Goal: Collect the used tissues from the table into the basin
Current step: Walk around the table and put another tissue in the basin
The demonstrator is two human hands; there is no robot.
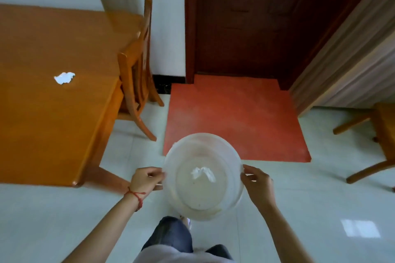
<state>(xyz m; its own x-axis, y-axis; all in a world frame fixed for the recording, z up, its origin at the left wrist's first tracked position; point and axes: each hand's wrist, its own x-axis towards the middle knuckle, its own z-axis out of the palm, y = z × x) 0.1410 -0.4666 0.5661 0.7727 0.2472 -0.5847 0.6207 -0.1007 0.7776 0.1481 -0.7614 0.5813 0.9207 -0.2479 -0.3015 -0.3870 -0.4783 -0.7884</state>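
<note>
I hold a round, translucent white basin in front of me above the floor. My left hand grips its left rim and my right hand grips its right rim. One crumpled white tissue lies in the bottom of the basin. Another crumpled white tissue lies on the orange wooden table to my left, well away from both hands.
A wooden chair is tucked against the table's right side. A red mat lies before a dark brown door. Another wooden chair stands at the right edge. The floor is pale tile.
</note>
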